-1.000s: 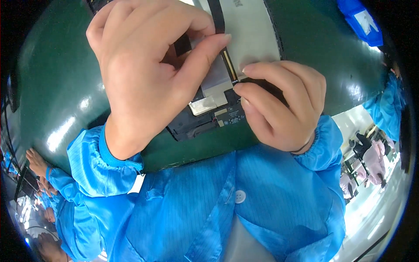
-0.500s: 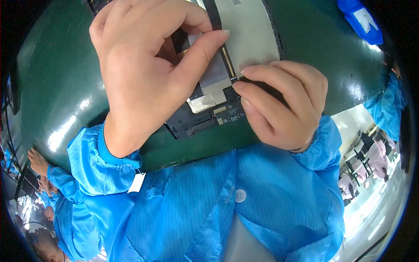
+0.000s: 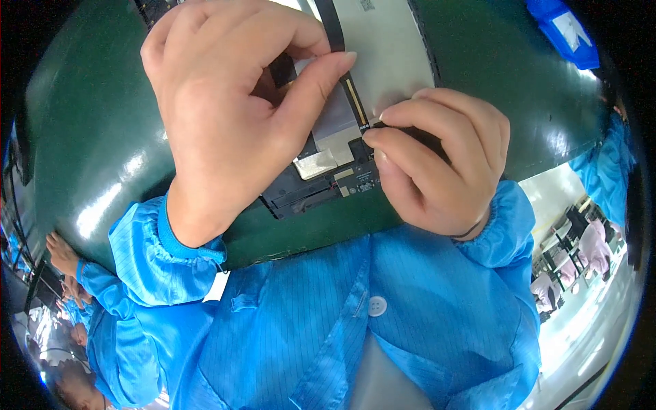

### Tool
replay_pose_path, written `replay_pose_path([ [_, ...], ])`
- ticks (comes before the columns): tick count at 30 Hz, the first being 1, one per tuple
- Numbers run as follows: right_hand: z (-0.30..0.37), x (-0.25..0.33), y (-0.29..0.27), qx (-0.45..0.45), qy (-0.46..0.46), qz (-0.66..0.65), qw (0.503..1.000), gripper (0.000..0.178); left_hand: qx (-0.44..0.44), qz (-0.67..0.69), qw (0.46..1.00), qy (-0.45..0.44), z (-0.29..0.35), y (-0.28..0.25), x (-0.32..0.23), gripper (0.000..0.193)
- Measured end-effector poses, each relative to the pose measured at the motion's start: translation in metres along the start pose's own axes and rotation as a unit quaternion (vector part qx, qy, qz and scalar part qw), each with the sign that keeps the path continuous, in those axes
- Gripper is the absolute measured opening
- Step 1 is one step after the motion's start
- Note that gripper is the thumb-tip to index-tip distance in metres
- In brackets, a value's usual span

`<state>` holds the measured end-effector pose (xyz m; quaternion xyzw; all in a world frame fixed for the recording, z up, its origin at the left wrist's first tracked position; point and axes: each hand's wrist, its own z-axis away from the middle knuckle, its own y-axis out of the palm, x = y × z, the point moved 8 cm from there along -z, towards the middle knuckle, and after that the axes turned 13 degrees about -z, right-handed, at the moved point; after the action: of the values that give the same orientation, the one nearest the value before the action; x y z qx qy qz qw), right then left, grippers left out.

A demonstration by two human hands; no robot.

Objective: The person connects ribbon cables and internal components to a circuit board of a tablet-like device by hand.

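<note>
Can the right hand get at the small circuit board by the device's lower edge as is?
Probably yes: the right hand is close beside the small circuit board, whose visible part lies uncovered, and the left hand pinches the black strip farther up.

The opened device [image 3: 389, 61] lies on the table [image 3: 506, 55] at top centre. The left hand [image 3: 225, 109] is over its left part, the right hand [image 3: 444, 160] at its lower right; the ribbon cable [image 3: 354, 99] runs over the device between them. A bin [image 3: 566, 34] sits upper right.
</note>
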<state>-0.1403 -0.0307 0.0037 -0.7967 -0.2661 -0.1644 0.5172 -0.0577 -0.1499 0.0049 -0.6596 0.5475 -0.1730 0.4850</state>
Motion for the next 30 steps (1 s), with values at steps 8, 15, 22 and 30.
replay_pose_path([
  [8,-0.001,0.000,0.001,0.007,0.002,0.001,1.000,0.022,0.025,-0.015,0.999,-0.020,0.001,0.001,0.002,0.016],
  [15,-0.004,0.002,0.002,0.011,-0.002,0.002,1.000,0.022,0.011,-0.016,1.000,-0.004,0.000,-0.003,0.003,0.016],
  [22,-0.010,0.011,0.005,0.012,-0.028,0.040,0.999,0.010,0.017,-0.027,0.999,0.001,0.001,-0.003,0.001,0.016],
  [30,0.014,0.024,0.008,0.119,-0.010,0.168,0.979,0.025,-0.014,0.114,0.972,-0.203,0.017,0.012,0.005,0.045],
])
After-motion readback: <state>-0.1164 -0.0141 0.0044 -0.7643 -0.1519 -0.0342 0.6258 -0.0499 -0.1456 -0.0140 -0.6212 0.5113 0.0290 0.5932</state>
